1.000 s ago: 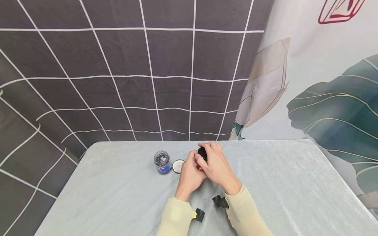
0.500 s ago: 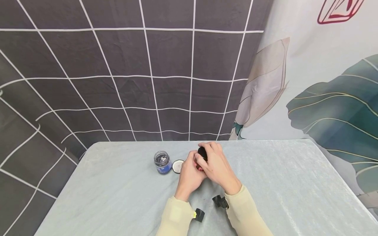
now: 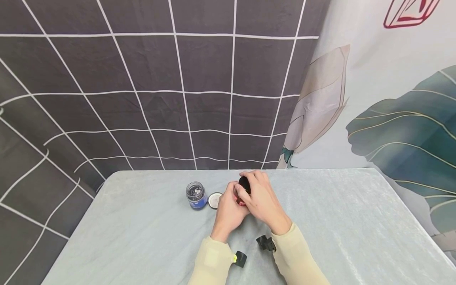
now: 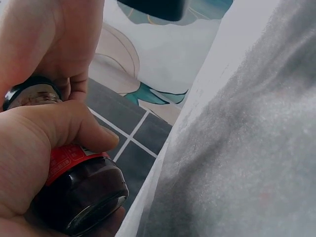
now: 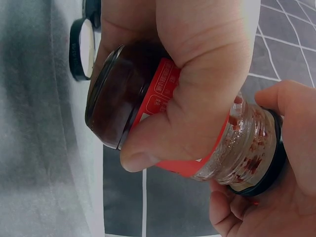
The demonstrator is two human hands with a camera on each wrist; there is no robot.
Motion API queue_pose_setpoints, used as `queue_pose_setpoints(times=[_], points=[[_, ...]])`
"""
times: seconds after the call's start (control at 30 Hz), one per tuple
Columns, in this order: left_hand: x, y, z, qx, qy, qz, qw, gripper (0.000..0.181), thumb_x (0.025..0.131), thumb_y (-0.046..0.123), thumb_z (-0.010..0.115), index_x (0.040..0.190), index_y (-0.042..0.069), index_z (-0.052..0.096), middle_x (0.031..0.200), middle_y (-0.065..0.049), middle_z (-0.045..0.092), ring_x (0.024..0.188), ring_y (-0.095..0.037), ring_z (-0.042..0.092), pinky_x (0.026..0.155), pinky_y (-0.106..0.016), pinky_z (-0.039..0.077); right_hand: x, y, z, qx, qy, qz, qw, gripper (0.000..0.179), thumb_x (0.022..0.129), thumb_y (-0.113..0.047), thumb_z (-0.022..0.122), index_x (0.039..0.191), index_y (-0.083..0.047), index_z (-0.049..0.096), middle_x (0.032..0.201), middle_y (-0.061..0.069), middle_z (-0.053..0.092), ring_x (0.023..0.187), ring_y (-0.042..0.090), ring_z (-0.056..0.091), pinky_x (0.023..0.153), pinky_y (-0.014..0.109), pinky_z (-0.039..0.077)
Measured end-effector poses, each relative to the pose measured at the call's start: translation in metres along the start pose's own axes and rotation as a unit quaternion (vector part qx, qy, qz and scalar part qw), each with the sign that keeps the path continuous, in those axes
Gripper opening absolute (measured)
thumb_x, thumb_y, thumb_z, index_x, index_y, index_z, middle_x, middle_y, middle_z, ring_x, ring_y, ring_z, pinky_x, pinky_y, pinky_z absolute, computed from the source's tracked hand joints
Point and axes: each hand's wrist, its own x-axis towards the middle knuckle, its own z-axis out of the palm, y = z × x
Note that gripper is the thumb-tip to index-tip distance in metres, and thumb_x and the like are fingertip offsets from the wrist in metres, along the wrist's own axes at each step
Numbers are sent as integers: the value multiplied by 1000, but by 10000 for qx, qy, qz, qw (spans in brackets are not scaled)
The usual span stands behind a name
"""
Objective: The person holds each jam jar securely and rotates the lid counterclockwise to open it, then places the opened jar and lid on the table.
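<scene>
My left hand (image 3: 229, 213) grips a glass jar with a red label (image 5: 118, 96), its thumb lying across the label. The jar is tilted in the air, dark contents in its base and reddish bits on the clear glass near its neck. My right hand (image 3: 265, 204) holds the jar's black lid (image 5: 269, 180) between its fingers and thumb. The lid sits on the jar's mouth; how tight it is I cannot tell. Left of the hands stands an open glass jar with a blue label (image 3: 198, 202). Next to it lies a loose lid (image 3: 215, 200), pale inside up.
A light grey cloth covers the table (image 3: 142, 233). Behind it hangs a dark gridded curtain (image 3: 203, 114), with a leaf-patterned curtain (image 3: 320, 130) to the right. Small black devices sit at the left wrist (image 3: 240, 259) and the right wrist (image 3: 266, 243).
</scene>
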Motion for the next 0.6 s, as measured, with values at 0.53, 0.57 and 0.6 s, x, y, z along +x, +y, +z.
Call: queue_pose_setpoints(times=[0.53, 0.57, 0.6], points=[[0, -1, 1, 1, 94, 106, 9999, 50, 71, 13, 81, 115, 12, 57, 78, 5, 58, 68, -10, 53, 62, -27, 45, 0, -1, 0, 9, 39, -19, 10000, 36, 97, -26, 63, 123, -2, 65, 116, 13, 62, 111, 33, 50, 94, 45, 45], [0, -1, 1, -7, 75, 76, 9999, 50, 72, 14, 81, 116, 12, 57, 78, 5, 58, 68, -10, 53, 63, -27, 45, 0, -1, 0, 9, 49, -27, 10000, 36, 97, -26, 62, 124, -2, 65, 117, 13, 62, 111, 33, 50, 94, 46, 45], [0, -1, 1, -4, 62, 47, 10000, 50, 72, 15, 81, 116, 13, 57, 78, 5, 58, 68, -10, 53, 63, -26, 45, 0, -1, 0, 10, 59, -29, 10000, 36, 97, -26, 62, 124, -1, 65, 117, 13, 62, 111, 33, 50, 94, 45, 45]])
